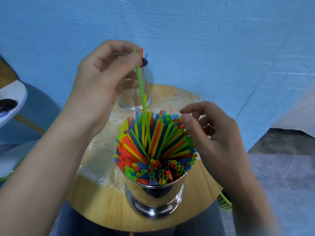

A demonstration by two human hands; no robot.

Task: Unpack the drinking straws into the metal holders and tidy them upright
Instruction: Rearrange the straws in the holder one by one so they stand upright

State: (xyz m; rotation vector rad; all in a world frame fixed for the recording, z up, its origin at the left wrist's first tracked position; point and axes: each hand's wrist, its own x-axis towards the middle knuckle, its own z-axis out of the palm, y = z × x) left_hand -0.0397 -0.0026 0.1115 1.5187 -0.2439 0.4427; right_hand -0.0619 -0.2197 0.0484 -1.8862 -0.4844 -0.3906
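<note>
Above the near holder [154, 196], which is packed to its rim with coloured straws [153, 147] that fan outward rather than stand straight, one green straw [141, 92] rises well clear of the rest. Its lower end is down among the others near the middle of the bunch, and I have its top pinched between the thumb and fingertips of the left hand [102, 72]. Just right of that holder's rim the right hand [209, 133] hovers with fingers loosely curled, gripping nothing. Its thumb and forefinger sit close to the outer straw tips, though I cannot tell whether they touch. Beyond the near holder stands the far holder [131, 99], with only a few straw tips showing above its rim. Clear plastic wrap [98, 160] lies crumpled to the left of and behind the near holder on the round wooden table [105, 210]. I judge the unpacking done and this the tidying step, evening the load between the two holders. Next I need to lift the green straw free without dragging its neighbours out, then drop it end first into the far holder.
</note>
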